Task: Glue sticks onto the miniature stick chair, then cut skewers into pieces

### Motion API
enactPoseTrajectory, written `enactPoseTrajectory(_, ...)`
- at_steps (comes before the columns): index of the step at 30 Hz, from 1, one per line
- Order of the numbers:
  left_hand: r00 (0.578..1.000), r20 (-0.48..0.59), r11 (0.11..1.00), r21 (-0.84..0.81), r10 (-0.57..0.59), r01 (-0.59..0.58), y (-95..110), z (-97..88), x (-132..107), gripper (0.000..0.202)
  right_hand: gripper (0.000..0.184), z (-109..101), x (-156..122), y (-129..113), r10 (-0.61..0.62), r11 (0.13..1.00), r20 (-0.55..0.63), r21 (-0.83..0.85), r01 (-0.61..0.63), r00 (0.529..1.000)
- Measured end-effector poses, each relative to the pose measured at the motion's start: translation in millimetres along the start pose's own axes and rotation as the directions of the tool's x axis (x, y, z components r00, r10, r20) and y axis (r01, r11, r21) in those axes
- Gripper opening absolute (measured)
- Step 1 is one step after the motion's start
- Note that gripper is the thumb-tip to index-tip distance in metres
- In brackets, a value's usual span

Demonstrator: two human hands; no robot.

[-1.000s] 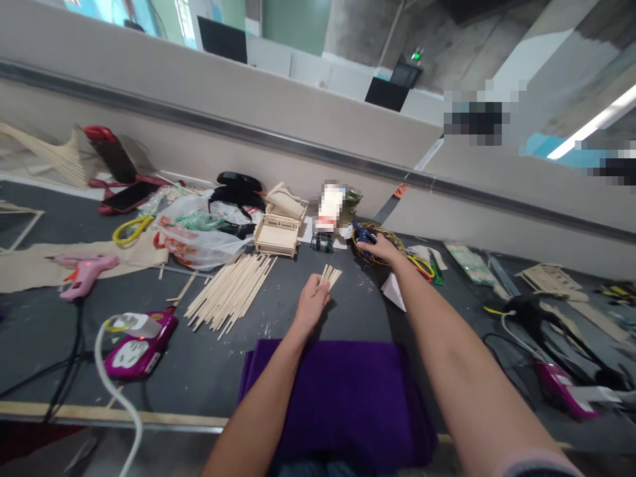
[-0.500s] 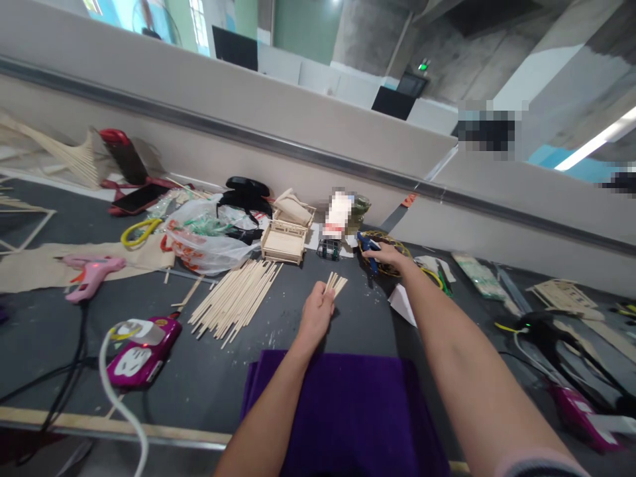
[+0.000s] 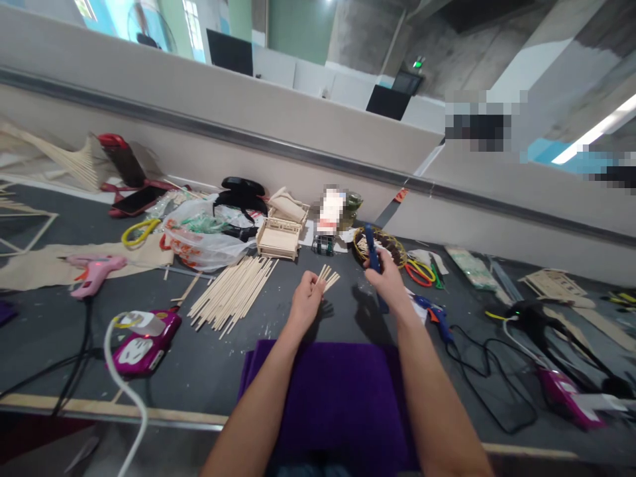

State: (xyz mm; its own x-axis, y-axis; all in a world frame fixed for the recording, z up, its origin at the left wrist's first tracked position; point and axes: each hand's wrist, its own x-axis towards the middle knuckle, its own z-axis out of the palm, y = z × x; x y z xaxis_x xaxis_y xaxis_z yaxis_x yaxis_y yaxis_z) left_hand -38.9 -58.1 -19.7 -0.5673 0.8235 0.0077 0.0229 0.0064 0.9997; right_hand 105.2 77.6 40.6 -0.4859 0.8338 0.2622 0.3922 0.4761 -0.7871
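Observation:
A few short wooden sticks (image 3: pixel 328 278) fan out from the closed fingers of my left hand (image 3: pixel 307 295), held above the dark table. My right hand (image 3: pixel 386 271) grips a long blue hand tool (image 3: pixel 372 248), upright and a short way right of the sticks. Its exact kind is unclear, since my fingers cover its middle. Behind my right hand a round basket (image 3: pixel 397 246) contains small pale pieces and dark ones. Left of my left hand lies a loose pile of long wooden sticks (image 3: pixel 233 295).
A small wooden model bed (image 3: pixel 278 240) stands behind the sticks, beside a plastic bag (image 3: pixel 203 242). A pink glue gun (image 3: pixel 94 268) and power strip (image 3: pixel 144 341) lie left. A blue glue gun (image 3: pixel 437 318) with trailing cord lies right. Folded purple cloth (image 3: pixel 342 404) covers the front edge.
My right hand has drawn back from the basket toward my left hand, lifting the blue tool with it. The basket and blue glue gun are now uncovered. My left hand still grips the short sticks.

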Motion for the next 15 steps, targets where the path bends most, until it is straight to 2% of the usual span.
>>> enactPoseTrajectory(3,0.995,0.094,0.991,-0.127,0.042,-0.03,9,-9.3,-3,0.035,0.054,17,-35,2,-0.06,0.995,-0.056,-0.089,0.055,0.997)
enactPoseTrajectory(6,0.985,0.167,0.977,-0.214,0.046,-0.009,18,-17.7,-7,0.04,0.051,29,-53,5,-0.147,0.986,-0.037,-0.087,0.144,0.988)
enactPoseTrajectory(11,0.974,0.217,0.976,-0.216,0.068,-0.02,25,-22.3,-10,0.041,0.055,34,-63,7,-0.334,0.939,0.005,-0.088,0.333,0.943)
enactPoseTrajectory(15,0.963,0.253,0.979,-0.198,0.096,-0.045,25,-24.3,-13,0.036,0.057,27,-65,4,-0.398,0.91,0.029,-0.114,0.399,0.917)
